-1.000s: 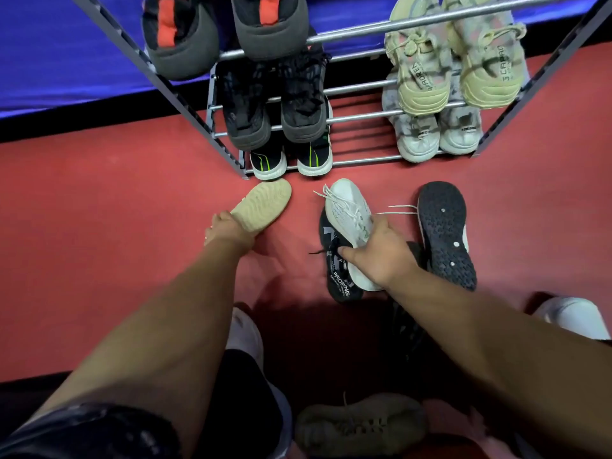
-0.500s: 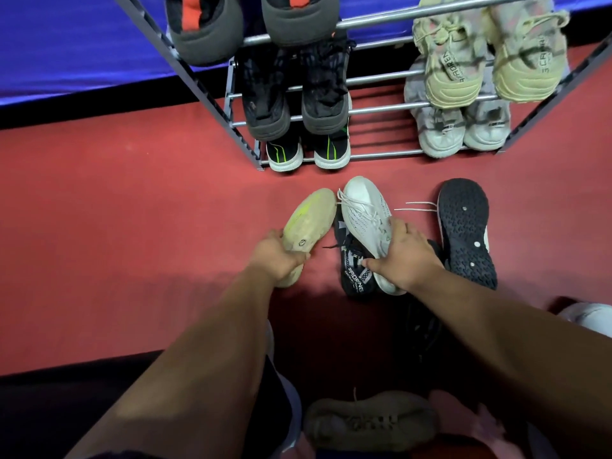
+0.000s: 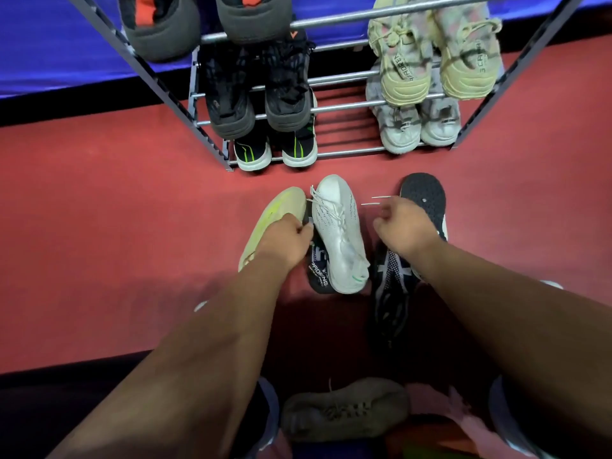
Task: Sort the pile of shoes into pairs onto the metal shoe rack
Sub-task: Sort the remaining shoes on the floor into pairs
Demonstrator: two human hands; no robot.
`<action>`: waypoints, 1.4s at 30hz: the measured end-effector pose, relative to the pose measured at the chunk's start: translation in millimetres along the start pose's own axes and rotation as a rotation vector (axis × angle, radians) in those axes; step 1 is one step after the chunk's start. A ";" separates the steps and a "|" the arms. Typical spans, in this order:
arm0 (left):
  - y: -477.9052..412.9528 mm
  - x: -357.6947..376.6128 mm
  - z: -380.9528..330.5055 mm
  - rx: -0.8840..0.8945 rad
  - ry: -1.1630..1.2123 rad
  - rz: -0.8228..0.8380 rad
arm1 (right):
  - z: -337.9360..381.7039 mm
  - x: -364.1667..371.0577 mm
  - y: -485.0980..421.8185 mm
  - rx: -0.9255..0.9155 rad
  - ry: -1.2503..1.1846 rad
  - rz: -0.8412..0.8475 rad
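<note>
Head view: five pairs (image 3: pixel 402 77) sit on the shoe rack (image 3: pixel 344 108), so by my reckoning the job is well along, with a handful of loose shoes left on the red floor (image 3: pixel 116 210). The left hand (image 3: pixel 288 241) grips a pale shoe (image 3: pixel 278 210), sole up, just beside the white shoe (image 3: pixel 337 226) lying on a dark shoe (image 3: pixel 318 273); likely a match. The right hand (image 3: pixel 402 226) hovers over a black shoe (image 3: pixel 424 193) turned sole up, fingers blurred, so grasping or not, I cannot tell.

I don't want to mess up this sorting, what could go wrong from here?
The white sneaker lies across a dark shoe; pulling either out may drag the other. Its loose laces trail by the right hand and could snag. The left hand grips the cream shoe by one side; it might slip.
</note>
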State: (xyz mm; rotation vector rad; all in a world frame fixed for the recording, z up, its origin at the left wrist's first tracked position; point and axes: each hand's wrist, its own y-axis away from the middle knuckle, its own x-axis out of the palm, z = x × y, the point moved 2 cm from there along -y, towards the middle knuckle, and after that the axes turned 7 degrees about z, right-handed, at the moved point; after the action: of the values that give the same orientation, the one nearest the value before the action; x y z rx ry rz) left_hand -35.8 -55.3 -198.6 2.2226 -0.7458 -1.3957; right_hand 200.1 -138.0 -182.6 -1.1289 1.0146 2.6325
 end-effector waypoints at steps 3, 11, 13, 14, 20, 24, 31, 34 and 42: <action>7.9 25.4 -32.0 0.011 -0.019 0.126 | -32.3 -18.4 3.1 0.193 0.236 -0.235; 11.3 47.0 -42.5 0.026 0.167 0.117 | -84.0 -18.3 12.9 0.451 -0.316 0.150; 5.9 47.2 -42.2 -0.002 0.253 0.169 | -75.5 -21.5 14.6 0.413 -0.303 0.181; 5.0 46.4 -43.5 -0.021 0.311 0.192 | -70.0 -23.2 14.4 0.393 -0.281 0.159; 4.7 54.3 -55.8 0.096 0.302 0.336 | -50.5 -35.5 20.8 0.263 0.223 -0.271; 8.1 56.3 -56.6 0.143 -0.055 0.245 | -61.3 -24.2 19.1 0.115 0.492 -0.084; 16.6 61.4 -47.1 -0.166 -0.348 0.195 | -55.8 -5.8 41.1 0.238 0.250 -0.175; 16.6 67.1 -46.7 -0.212 -0.381 0.123 | -61.4 12.3 54.8 0.506 0.108 -0.093; 10.3 76.6 -32.3 -0.303 -0.206 0.198 | -95.2 96.2 46.6 0.540 0.202 0.392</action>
State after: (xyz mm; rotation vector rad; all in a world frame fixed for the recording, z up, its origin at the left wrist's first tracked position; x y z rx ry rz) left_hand 18.5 -109.7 -231.8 1.7466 -0.7431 -1.5381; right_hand 173.1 -247.7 -270.4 -1.1603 2.0121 2.2692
